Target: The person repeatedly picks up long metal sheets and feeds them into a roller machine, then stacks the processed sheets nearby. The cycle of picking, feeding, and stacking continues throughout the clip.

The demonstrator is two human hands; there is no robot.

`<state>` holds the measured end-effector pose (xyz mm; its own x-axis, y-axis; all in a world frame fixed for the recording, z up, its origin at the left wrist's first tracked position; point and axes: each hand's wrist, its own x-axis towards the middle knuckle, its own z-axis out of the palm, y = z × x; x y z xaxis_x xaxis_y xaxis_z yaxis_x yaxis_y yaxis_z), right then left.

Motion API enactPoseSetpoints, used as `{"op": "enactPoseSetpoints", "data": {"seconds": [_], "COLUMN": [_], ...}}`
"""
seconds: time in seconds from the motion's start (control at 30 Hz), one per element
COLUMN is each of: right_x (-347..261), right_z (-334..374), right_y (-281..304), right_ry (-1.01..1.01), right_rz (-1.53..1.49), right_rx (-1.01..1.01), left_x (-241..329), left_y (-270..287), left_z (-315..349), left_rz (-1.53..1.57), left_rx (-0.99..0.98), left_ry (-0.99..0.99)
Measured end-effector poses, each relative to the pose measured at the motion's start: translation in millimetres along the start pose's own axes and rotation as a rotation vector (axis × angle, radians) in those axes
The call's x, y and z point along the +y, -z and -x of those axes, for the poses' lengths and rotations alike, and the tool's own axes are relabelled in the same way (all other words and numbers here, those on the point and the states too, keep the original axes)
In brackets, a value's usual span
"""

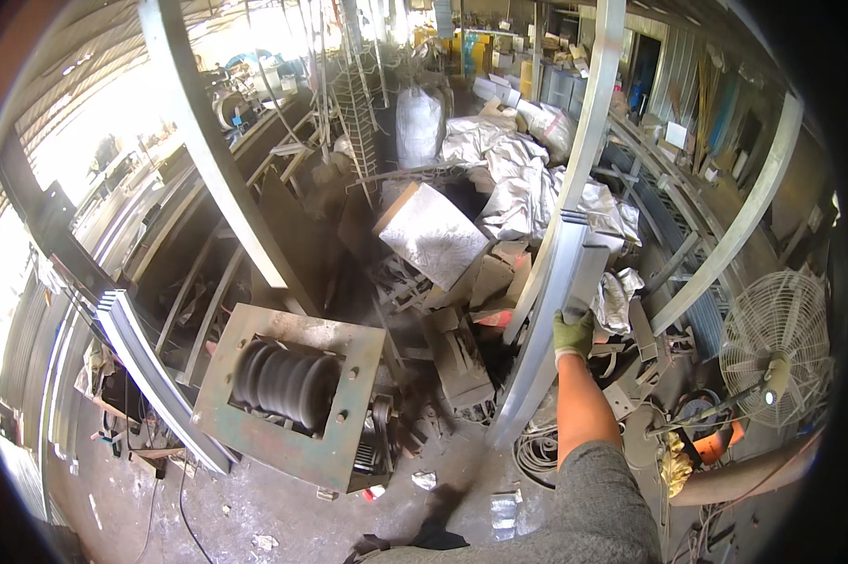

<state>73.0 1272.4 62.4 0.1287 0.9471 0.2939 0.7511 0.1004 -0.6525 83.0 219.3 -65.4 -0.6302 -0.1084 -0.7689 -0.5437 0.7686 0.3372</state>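
My right hand [573, 335], in a green work glove, reaches forward with its fingers closed at the edge of several long metal profiles [542, 340]. These stand upright on the floor, leaning close to a pale steel post [588, 122]. A flat grey end [588, 278] shows just above the glove; part of the grip is hidden behind my hand. My left hand is out of view. To the left sits a machine with a greenish metal top plate [219, 385]. In its opening is a dark, ribbed roller [288, 382], which looks blurred.
More long profiles [156, 381] lean left of the machine. Behind it lie a dusty white box [433, 233], cartons and crumpled silvery sheeting [527, 183]. A wire-caged fan [777, 348] and coiled hose [537, 456] are on the right. A cable [187, 512] crosses the floor.
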Motion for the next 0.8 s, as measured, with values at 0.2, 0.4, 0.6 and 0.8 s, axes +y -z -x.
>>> {"op": "enactPoseSetpoints", "data": {"seconds": [0.2,0.4,0.6,0.8], "right_x": [30,60,-2,-119], "right_z": [64,156,321,475], "right_y": [73,164,268,305], "right_ry": [0.199,0.368,0.476,0.257], "right_rz": [-0.155,-0.386,-0.482,-0.889], "right_rx": [-0.068,-0.101,-0.258,-0.710], "left_x": [-20,-43,-50,16], "left_y": [5,9,69,123], "left_z": [-53,-126,-141,-76], "left_rz": [0.174,0.059,-0.044,-0.161], "left_rx": [-0.127,-0.066,0.115,0.142], "left_ry": [-0.212,-0.205,-0.727,-0.982]}}
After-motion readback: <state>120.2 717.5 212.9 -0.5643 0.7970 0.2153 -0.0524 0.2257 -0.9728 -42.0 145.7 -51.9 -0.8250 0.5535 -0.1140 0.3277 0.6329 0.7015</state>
